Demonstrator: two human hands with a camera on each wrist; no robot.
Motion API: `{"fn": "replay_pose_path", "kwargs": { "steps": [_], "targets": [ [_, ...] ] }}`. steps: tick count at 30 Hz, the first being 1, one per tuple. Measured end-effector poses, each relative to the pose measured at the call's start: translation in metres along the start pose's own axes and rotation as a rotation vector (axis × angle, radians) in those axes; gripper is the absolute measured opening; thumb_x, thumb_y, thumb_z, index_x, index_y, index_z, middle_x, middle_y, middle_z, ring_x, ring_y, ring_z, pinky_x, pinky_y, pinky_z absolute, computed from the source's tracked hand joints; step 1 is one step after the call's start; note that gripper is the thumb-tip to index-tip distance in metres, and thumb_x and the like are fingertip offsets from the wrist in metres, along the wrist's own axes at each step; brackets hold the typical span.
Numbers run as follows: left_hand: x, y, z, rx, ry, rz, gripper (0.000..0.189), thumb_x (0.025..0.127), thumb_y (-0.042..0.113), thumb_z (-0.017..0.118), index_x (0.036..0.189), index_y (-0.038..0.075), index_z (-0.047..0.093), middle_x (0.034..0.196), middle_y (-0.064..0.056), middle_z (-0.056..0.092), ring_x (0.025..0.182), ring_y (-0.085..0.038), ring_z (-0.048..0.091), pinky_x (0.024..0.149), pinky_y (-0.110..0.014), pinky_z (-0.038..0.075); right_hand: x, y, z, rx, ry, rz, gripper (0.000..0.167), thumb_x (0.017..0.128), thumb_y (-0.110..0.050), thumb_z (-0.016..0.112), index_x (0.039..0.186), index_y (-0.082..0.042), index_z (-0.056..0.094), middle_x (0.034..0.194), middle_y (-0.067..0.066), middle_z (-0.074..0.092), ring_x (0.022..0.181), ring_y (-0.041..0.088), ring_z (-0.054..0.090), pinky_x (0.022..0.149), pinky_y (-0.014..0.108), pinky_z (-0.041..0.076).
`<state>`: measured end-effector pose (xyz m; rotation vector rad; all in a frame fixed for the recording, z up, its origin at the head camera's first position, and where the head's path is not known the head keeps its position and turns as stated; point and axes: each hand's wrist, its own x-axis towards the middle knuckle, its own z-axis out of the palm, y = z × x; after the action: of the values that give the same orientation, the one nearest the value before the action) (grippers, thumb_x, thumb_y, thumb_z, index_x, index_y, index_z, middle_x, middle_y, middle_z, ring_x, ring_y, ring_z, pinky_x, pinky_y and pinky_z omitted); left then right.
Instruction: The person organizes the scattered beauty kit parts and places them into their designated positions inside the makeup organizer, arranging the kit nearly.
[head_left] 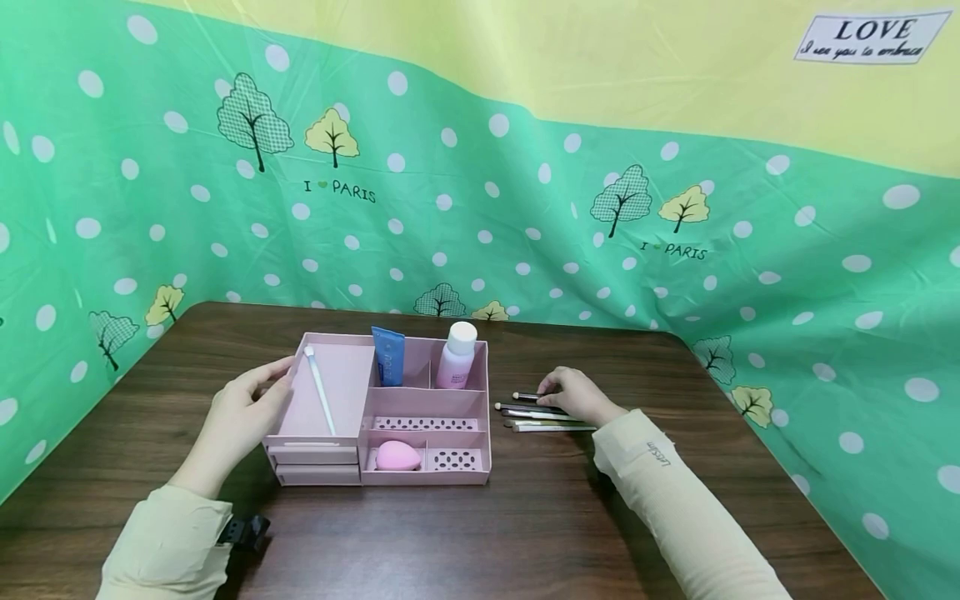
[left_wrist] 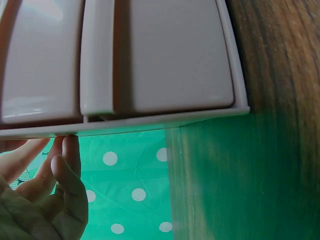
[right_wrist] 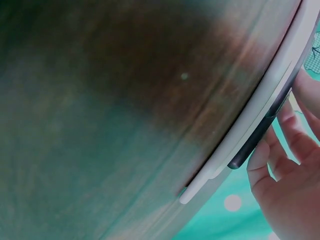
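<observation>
A pink desktop organizer (head_left: 330, 375) stands on the table, with two drawers (head_left: 313, 465) at its lower left front. My left hand (head_left: 243, 412) touches its left side wall, fingertips against the outer face in the left wrist view. Several makeup brushes (head_left: 551, 427) with dark and white handles lie in a bunch to the right of the organizer. Over them, my right hand (head_left: 579, 396) pinches a dark-handled makeup brush (head_left: 525, 397) at the far side of the bunch, and its fingers partly hide the handle.
On the organizer's flat top lies a white stick-like applicator (head_left: 320, 392). A blue tube (head_left: 388, 357) and a pink bottle with a white cap (head_left: 457, 357) stand in the back compartments. A pink makeup sponge (head_left: 397, 456) sits in a front one. Behind the table (head_left: 420, 542) hangs a green dotted curtain (head_left: 450, 225).
</observation>
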<state>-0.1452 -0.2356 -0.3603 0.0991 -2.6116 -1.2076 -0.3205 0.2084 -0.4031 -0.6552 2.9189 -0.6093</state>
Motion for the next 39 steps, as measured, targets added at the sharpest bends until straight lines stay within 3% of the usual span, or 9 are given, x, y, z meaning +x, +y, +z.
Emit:
{"fn": "replay_pose_path", "kwargs": {
  "steps": [16, 23, 26, 35, 39],
  "targets": [
    [0.0, 0.001, 0.001, 0.004, -0.004, -0.005, 0.046, 0.105, 0.027, 0.043, 0.142, 0.001, 0.051, 0.111, -0.02, 0.061, 0.079, -0.021, 0.047, 0.063, -0.029, 0.039, -0.004, -0.003, -0.005, 0.123, 0.051, 0.057, 0.009, 0.088, -0.016, 0.074, 0.093, -0.009, 0.071, 0.095, 0.005, 0.068, 0.089, 0.02, 0.058, 0.083, 0.04, 0.047],
    [0.0, 0.0, 0.001, 0.007, 0.001, -0.004, 0.046, 0.105, 0.028, 0.043, 0.142, 0.002, 0.052, 0.101, -0.018, 0.06, 0.075, -0.018, 0.046, 0.062, -0.029, 0.039, -0.007, -0.009, -0.009, 0.201, 0.07, 0.034, 0.01, 0.087, -0.012, 0.075, 0.095, -0.008, 0.072, 0.091, 0.005, 0.068, 0.081, 0.018, 0.057, 0.073, 0.032, 0.047],
    [0.0, 0.0, 0.001, 0.009, 0.006, 0.0, 0.046, 0.105, 0.027, 0.043, 0.142, 0.001, 0.052, 0.106, -0.018, 0.061, 0.077, -0.019, 0.046, 0.062, -0.029, 0.04, -0.01, -0.013, -0.011, 0.225, 0.075, 0.036, 0.011, 0.086, -0.01, 0.076, 0.096, -0.007, 0.071, 0.09, 0.006, 0.067, 0.08, 0.018, 0.057, 0.072, 0.032, 0.048],
    [0.0, -0.001, 0.001, 0.004, -0.001, -0.011, 0.047, 0.105, 0.028, 0.043, 0.142, 0.002, 0.051, 0.092, -0.015, 0.056, 0.072, -0.016, 0.045, 0.06, -0.028, 0.039, -0.021, -0.027, -0.023, 0.292, 0.086, -0.019, 0.014, 0.086, -0.007, 0.074, 0.099, -0.003, 0.071, 0.089, 0.009, 0.067, 0.079, 0.017, 0.059, 0.071, 0.031, 0.049],
    [0.001, -0.002, 0.001, 0.009, 0.004, -0.01, 0.047, 0.105, 0.029, 0.043, 0.142, 0.002, 0.051, 0.093, -0.015, 0.056, 0.073, -0.017, 0.045, 0.061, -0.029, 0.039, -0.025, -0.033, -0.027, 0.307, 0.083, -0.05, 0.016, 0.087, -0.007, 0.074, 0.102, -0.003, 0.071, 0.091, 0.008, 0.068, 0.079, 0.017, 0.06, 0.072, 0.031, 0.051]
  ]
}}
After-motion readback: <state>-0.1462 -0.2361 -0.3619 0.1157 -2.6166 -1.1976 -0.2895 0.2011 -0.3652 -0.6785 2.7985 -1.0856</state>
